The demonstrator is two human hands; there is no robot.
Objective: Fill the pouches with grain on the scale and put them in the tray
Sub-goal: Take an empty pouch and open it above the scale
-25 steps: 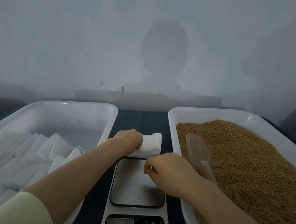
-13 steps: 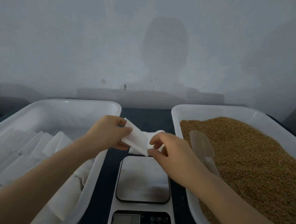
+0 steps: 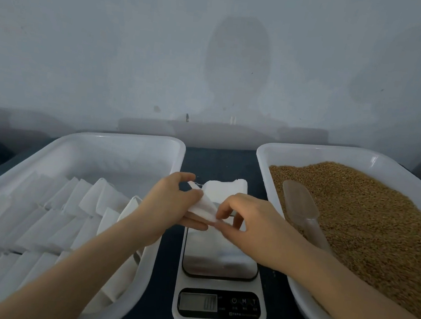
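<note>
Pouches (image 3: 50,210), flat and white, lie in overlapping rows in the white tray (image 3: 128,136) at the left. Just past its right rim, the left hand (image 3: 171,202) holds one white pouch (image 3: 203,205) above the far end of the scale (image 3: 219,261), with the thumb curled over the top edge and the fingers (image 3: 194,225) underneath. Behind it a small stack of pouches (image 3: 227,188) lies between the two trays on the dark surface (image 3: 219,160). The right hand (image 3: 252,223) pinches the near corner of the held pouch between thumb and forefinger, its other fingers curled. Farther right, a second tray (image 3: 335,149) holds brown grain (image 3: 368,228). A clear plastic scoop (image 3: 300,205) lies on the grain near the tray's left wall.
</note>
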